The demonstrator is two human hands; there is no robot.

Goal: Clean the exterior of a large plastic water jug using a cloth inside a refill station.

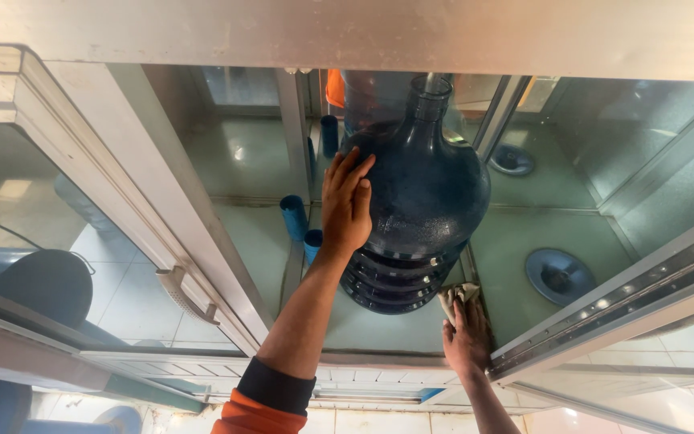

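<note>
A large dark blue water bottle (427, 185) stands inside a steel-lined cabinet, its neck toward the top of the view. My left hand (345, 205) lies flat against the bottle's left shoulder, fingers together. My right hand (466, 337) is low at the bottle's base on the right and grips a small crumpled cloth (456, 294) pressed near the bottom rim. An orange and black sleeve covers my left forearm.
The cabinet's glass door (122, 241) with a handle (186, 297) hangs open at left; another glass panel (620, 289) is at right. Blue nozzles (294, 217) stand left of the bottle. Round drain plates (557, 276) sit on the steel floor at right.
</note>
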